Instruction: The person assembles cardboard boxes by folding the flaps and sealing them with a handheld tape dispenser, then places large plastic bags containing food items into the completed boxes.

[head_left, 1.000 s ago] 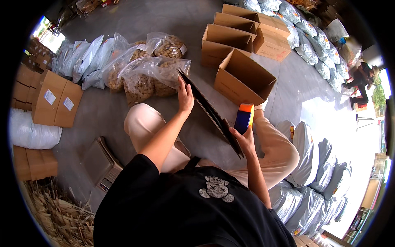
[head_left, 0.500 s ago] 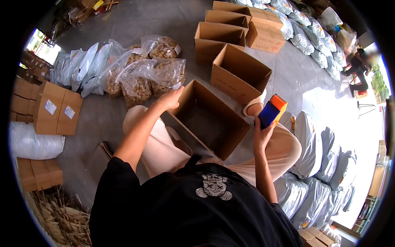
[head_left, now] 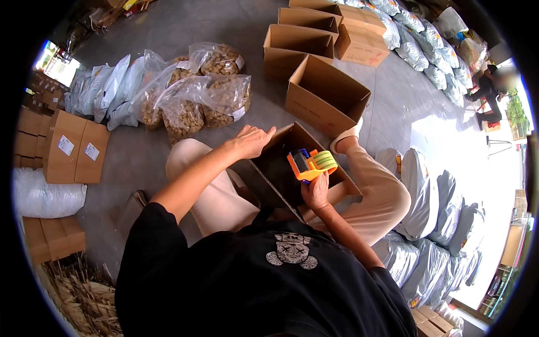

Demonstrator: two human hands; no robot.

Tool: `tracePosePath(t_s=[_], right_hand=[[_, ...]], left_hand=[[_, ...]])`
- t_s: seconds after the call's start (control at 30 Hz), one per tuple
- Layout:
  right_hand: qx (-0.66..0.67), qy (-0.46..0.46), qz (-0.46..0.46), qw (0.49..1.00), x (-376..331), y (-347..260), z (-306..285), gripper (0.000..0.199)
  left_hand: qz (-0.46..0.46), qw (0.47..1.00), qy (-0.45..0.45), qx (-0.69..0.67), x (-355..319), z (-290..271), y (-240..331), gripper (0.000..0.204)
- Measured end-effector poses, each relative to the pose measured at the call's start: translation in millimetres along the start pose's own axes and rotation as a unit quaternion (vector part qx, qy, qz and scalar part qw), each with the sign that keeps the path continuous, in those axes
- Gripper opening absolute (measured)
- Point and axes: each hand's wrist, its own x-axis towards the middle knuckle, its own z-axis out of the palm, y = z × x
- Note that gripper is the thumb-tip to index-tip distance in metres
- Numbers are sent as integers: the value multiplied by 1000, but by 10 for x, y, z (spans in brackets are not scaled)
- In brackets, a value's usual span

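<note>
A cardboard box [head_left: 281, 188] with an uncovered opening stands tilted between my legs. My left hand [head_left: 252, 141] is at its far left corner, index finger stretched along the edge and the other fingers curled over the cardboard; part of the grip is hidden. My right hand [head_left: 315, 192] is closed around an orange and blue tape dispenser [head_left: 303, 163] with a yellow-green roll on it. The dispenser is above the box's opening, and my right forearm crosses the near right side.
Another open carton [head_left: 328, 95] stands just beyond, with several more behind it. Clear bags of brown chunks [head_left: 182, 115] lie to the far left. Grey-white sacks [head_left: 418, 194] line the right side. Labelled cartons [head_left: 76, 147] are stacked at left; a person [head_left: 490, 95] is at far right.
My right hand has brought the tape dispenser left, over the box, and turned it so the roll shows. The box has shifted and tilted, and my left hand has moved slightly right with it.
</note>
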Motion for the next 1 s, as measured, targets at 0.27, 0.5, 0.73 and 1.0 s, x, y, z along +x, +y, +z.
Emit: tracePosePath(t_s=[0.27,0.5,0.73,1.0], right_hand=[[82,-33,57,994,-115,82,203,51],[176,-21,207,962,-81,1,261,47],[534,17,432,727,-138,-210,-164,32],[511,-17,441,738,-184,-112,-52,23]], left_hand=[[28,998,-55,7,-40,89,154,56],[-48,990,-43,-124,48,-18,-43,52],[18,995,-93,27,46,-11,414,55],[-44,993,-80,-76,387,-57,186,49]])
